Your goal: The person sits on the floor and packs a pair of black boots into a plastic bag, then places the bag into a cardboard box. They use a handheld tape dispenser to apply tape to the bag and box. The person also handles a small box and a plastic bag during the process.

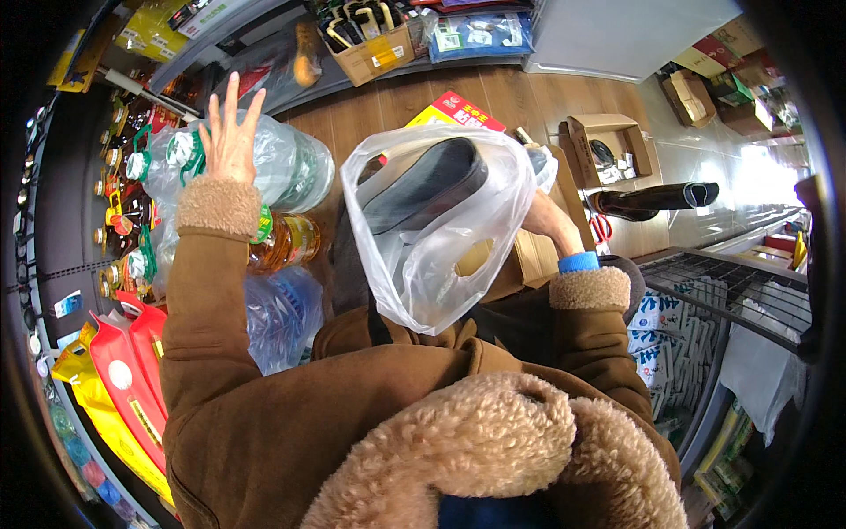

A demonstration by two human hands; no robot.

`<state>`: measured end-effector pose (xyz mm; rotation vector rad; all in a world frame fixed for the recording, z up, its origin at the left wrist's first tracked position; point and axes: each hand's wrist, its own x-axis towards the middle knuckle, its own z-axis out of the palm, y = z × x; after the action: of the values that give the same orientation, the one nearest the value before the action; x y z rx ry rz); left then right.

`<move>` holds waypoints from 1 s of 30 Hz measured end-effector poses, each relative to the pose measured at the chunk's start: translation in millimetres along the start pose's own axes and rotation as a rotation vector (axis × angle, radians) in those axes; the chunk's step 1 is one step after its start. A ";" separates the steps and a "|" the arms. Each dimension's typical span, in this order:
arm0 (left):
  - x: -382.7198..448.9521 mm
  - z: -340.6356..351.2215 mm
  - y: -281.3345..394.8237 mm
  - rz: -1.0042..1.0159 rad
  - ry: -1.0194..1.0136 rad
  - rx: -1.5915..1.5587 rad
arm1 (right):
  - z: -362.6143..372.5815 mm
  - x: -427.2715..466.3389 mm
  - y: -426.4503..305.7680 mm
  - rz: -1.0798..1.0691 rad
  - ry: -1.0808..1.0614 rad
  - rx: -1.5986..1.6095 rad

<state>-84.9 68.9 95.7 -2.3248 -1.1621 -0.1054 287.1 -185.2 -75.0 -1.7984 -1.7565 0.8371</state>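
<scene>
A translucent white plastic bag (423, 264) stands open before me, with a dark rubber boot (423, 185) inside, its open shaft top facing up. My right hand (552, 218) is at the bag's right side, its fingers hidden behind the plastic, so its grip does not show. My left hand (231, 142) is raised with fingers spread and holds nothing; in the picture it overlaps large clear water bottles with green handles (297, 165). A second black boot (654, 198) lies on the floor at the right, beside red-handled scissors (600, 228).
An open cardboard box (611, 149) with small items stands beyond the second boot. Cooking oil bottles (291, 241) stand at the left. A wire rack (727, 291) is near my right side. Shelving with a carton of brushes (377, 56) lies ahead.
</scene>
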 end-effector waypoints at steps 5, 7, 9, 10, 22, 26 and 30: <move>0.8 -46.7 36.9 0.102 0.220 -0.228 | -3.5 -6.5 -2.9 -0.013 -0.063 0.094; -0.7 -66.7 50.7 0.161 0.431 -0.431 | -2.8 -8.9 -1.8 -0.025 -0.001 0.055; -19.9 -80.5 80.0 0.162 0.280 -0.812 | 0.4 -6.0 2.6 -0.075 -0.009 0.089; -26.9 -82.2 97.0 0.193 0.122 -0.992 | 3.3 -1.6 6.1 -0.116 0.023 0.073; -42.2 -41.5 202.3 0.049 -0.626 -1.084 | -4.9 0.3 24.7 -0.028 -0.169 -0.127; -31.0 -56.0 165.9 -0.049 -0.435 -1.277 | -30.2 -4.9 43.7 0.089 0.478 -0.193; -21.7 -93.1 97.5 -0.169 -0.450 -1.505 | -30.2 6.6 59.4 0.547 0.627 0.408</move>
<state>-9.0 -40.1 127.3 -3.6197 -1.8820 -0.7830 350.1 -179.6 -97.1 -1.9761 -0.6579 0.6542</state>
